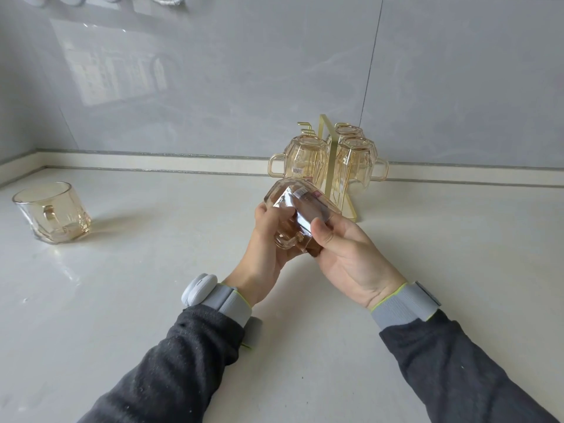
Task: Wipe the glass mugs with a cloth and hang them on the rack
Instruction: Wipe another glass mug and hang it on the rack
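Now, gripping the held mug [300, 203] in both hands, up off the white counter [152, 300] and just in front of the gold rack [331, 166]. Tipped over on its side, base toward the rack, handle turned down toward the camera. Cupped from the left by the left hand [268, 239], fingers curled round the glass beside the handle. Clamped at the mouth end by the right hand [345, 257], thumb pressed flat on the outer wall. Cannot tell how the other right fingers lie, hidden behind or inside the mug. Showing through the glass, something brown, seemingly the brown cloth [317, 212], bunched at that mouth end against the right hand.

Over on the rack, three hung mugs [305, 157], all upside down: one on the left side, two on the right, one behind the other. Sticking out bare at the rack's upper left, gold hooks [305, 129].

Way off to the left, well apart from everything else, a lone mug [52, 215] standing mouth up on the counter, handle seen through its glass.

Grey wristbands [399, 303] on both wrists, dark sleeves [171, 361] below them, glossy grey wall tiles [213, 87] behind.
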